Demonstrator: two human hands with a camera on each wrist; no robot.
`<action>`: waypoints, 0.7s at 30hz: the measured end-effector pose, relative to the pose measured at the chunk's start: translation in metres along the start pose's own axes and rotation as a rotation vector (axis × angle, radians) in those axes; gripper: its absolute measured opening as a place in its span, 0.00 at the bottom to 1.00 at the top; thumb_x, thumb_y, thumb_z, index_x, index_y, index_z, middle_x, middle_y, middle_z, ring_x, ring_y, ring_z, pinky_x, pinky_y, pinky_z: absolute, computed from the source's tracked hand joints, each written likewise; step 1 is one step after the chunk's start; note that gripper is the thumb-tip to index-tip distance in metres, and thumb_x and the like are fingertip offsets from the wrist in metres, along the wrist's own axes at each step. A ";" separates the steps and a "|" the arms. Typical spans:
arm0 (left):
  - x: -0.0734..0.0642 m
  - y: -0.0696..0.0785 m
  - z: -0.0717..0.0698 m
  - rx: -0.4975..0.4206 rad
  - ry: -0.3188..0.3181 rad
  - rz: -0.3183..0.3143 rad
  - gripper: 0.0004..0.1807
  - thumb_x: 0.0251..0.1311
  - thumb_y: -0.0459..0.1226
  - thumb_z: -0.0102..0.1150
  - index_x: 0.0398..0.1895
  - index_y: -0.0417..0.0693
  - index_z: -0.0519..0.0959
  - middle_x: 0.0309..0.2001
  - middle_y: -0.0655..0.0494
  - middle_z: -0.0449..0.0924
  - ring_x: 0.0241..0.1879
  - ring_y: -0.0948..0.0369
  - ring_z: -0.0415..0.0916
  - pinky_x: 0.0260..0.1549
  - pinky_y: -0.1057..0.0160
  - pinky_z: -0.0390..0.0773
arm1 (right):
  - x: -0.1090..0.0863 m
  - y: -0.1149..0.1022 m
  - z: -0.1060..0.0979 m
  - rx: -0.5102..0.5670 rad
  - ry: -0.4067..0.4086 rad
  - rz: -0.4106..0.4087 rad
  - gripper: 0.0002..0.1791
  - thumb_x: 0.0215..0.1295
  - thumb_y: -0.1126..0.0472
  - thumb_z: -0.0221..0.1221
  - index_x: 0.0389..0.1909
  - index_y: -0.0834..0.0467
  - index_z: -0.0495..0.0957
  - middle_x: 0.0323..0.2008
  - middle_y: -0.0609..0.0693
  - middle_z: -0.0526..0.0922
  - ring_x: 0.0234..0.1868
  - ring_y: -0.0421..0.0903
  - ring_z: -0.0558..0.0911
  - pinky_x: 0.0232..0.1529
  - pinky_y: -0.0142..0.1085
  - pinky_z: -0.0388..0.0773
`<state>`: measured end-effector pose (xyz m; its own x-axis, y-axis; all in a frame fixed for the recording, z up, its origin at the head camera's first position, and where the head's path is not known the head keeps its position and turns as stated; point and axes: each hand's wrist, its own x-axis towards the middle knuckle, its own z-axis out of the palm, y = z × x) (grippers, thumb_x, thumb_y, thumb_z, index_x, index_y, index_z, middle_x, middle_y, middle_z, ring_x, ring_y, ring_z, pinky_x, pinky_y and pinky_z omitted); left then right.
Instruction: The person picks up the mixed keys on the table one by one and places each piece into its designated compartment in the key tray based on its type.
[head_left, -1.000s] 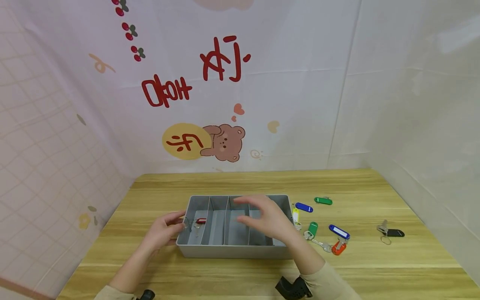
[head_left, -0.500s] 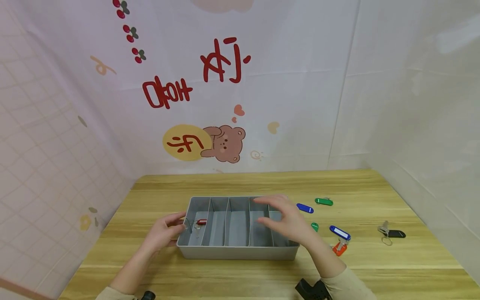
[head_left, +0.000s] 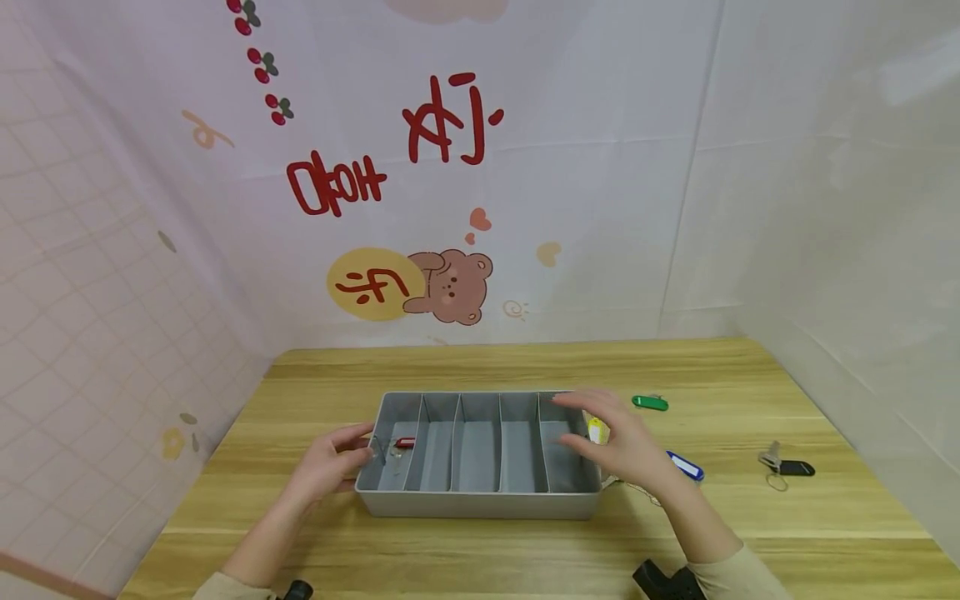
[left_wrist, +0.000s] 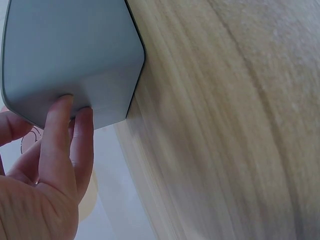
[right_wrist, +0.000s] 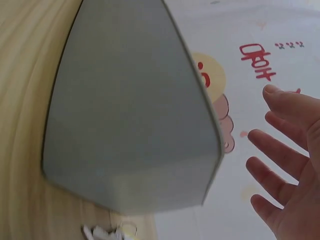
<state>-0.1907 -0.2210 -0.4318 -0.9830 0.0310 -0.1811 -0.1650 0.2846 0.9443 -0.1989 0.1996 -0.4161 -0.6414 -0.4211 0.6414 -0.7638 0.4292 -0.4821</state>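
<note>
A long grey divided tray [head_left: 480,504] sits on the table. My left hand [head_left: 326,467] holds its left end; in the left wrist view two fingertips [left_wrist: 62,102] press the outer wall. Inside the leftmost compartment lies a red key tag [head_left: 405,442] with a small key. My right hand [head_left: 618,437] hovers at the rightmost compartment, thumb and fingers spread and nothing between them. In the right wrist view its fingers [right_wrist: 275,150] are spread apart beside the tray wall. Partly hidden behind that hand is a yellow key tag [head_left: 596,430].
Right of the tray lie a green key tag [head_left: 650,402], a blue key tag [head_left: 686,466] and, farther out, a black key tag [head_left: 795,468] with a key. Other tags are covered by my right arm. A printed cloth [head_left: 600,208] hangs behind the wooden table [head_left: 480,558].
My right hand has moved right across the tray, from the middle compartments to the rightmost one, fingers still spread. The left hand and tray have stayed in place.
</note>
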 end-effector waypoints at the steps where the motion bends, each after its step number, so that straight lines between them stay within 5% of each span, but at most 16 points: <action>1: 0.000 0.000 0.000 -0.002 -0.001 0.000 0.29 0.64 0.26 0.55 0.69 0.31 0.65 0.55 0.31 0.72 0.43 0.50 0.80 0.37 0.46 0.84 | -0.002 0.001 -0.002 0.000 0.004 -0.002 0.30 0.49 0.67 0.74 0.57 0.55 0.80 0.53 0.48 0.82 0.56 0.48 0.76 0.57 0.30 0.69; 21: -0.002 0.004 -0.001 -0.006 -0.001 -0.001 0.28 0.64 0.26 0.56 0.69 0.31 0.67 0.54 0.32 0.73 0.43 0.49 0.80 0.38 0.47 0.84 | -0.037 0.020 -0.030 0.008 -0.022 0.083 0.32 0.50 0.71 0.73 0.58 0.52 0.80 0.56 0.47 0.81 0.57 0.43 0.74 0.57 0.27 0.65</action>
<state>-0.1896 -0.2208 -0.4276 -0.9826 0.0318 -0.1828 -0.1669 0.2790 0.9457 -0.1887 0.2476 -0.4315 -0.7037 -0.4018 0.5859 -0.7086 0.4571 -0.5376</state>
